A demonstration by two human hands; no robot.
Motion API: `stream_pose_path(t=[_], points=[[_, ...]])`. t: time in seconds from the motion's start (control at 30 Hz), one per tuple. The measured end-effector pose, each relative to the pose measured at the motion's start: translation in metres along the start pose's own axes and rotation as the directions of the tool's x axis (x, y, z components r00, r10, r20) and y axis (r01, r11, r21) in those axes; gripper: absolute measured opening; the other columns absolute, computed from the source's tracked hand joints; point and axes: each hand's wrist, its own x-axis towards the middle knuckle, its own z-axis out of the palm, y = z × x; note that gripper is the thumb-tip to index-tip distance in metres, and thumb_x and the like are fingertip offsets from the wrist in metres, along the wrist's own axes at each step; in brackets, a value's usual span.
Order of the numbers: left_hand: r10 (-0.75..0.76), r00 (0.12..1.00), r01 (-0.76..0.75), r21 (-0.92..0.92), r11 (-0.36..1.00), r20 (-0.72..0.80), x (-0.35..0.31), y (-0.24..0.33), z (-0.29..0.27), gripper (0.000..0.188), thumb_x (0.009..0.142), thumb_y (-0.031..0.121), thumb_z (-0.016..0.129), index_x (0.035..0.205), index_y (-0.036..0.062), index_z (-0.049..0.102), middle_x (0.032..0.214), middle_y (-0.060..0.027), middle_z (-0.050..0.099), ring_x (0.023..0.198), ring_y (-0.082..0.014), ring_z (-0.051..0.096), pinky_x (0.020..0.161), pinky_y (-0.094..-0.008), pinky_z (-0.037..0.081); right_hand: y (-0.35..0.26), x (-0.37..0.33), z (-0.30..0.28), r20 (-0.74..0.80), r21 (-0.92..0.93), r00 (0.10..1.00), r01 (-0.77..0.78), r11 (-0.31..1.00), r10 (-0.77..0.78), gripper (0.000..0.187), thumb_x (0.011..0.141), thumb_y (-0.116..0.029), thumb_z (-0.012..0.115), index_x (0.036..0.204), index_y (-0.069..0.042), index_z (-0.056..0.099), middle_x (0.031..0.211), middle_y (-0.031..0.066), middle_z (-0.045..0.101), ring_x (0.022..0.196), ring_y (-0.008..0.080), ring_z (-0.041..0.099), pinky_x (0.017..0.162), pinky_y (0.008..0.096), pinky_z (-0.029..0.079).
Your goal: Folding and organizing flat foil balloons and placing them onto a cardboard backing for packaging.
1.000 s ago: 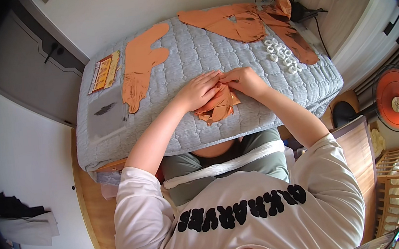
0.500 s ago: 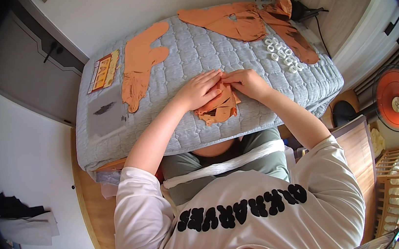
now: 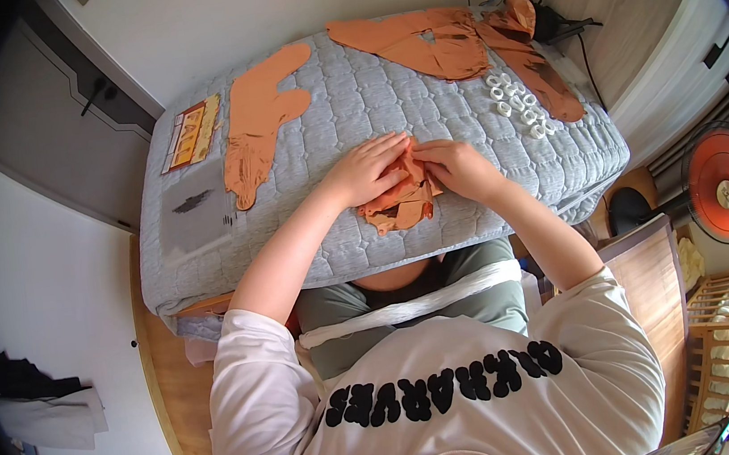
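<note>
A crumpled, folded copper-orange foil balloon (image 3: pixel 399 212) lies near the front edge of the mattress, straight ahead of me. My left hand (image 3: pixel 367 170) rests flat across its left and upper side, fingers stretched out and pressed on the foil. At the upper right, my right hand (image 3: pixel 460 168) pinches the foil edge between thumb and fingers. Its fingertips are close to those of the left hand. Part of the foil is hidden under both hands.
Flat copper foil balloons lie on the grey quilted mattress (image 3: pixel 340 253): one at left (image 3: pixel 258 118), one at the back (image 3: pixel 416 46), one at right (image 3: pixel 536 73). Several small white rolls (image 3: pixel 517 104), a printed card (image 3: pixel 190 135) and a clear bag (image 3: pixel 192 211) lie there too. An orange fan (image 3: pixel 726 193) stands right.
My right hand has shifted slightly right and toward me, and the upper foil between the hands looks more bunched. The left hand keeps nearly the same place.
</note>
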Motion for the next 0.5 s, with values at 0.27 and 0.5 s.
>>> stream_pose_path(t=[0.27, 0.5], points=[[0.018, 1.0, -0.018, 0.001, 1.0, -0.024, 0.0, 0.001, -0.001, 0.059, 0.101, 0.03, 0.056, 0.154, 0.0071, 0.042, 0.16, -0.0125, 0.042, 0.148, -0.0289, 0.039, 0.123, -0.0421, 0.03, 0.002, -0.003, 0.009, -0.059, 0.025, 0.997, -0.053, 0.998, 0.055, 0.029, 0.083, 0.0, 0.069, 0.111, -0.003, 0.075, 0.115, 0.0147, 0.074, 0.105, 0.0333, 0.07, 0.093, 0.0373, 0.056], [0.036, 0.999, -0.036, -0.002, 0.999, -0.031, -0.001, -0.001, -0.001, 0.059, 0.1, 0.028, 0.057, 0.154, 0.0071, 0.043, 0.159, -0.0124, 0.043, 0.148, -0.0287, 0.04, 0.123, -0.0419, 0.031, -0.004, 0.004, 0.01, -0.087, 0.068, 0.994, -0.054, 0.996, 0.06, 0.025, 0.082, 0.0, 0.07, 0.105, -0.002, 0.076, 0.112, 0.0139, 0.073, 0.1, 0.0333, 0.071, 0.09, 0.0385, 0.057]])
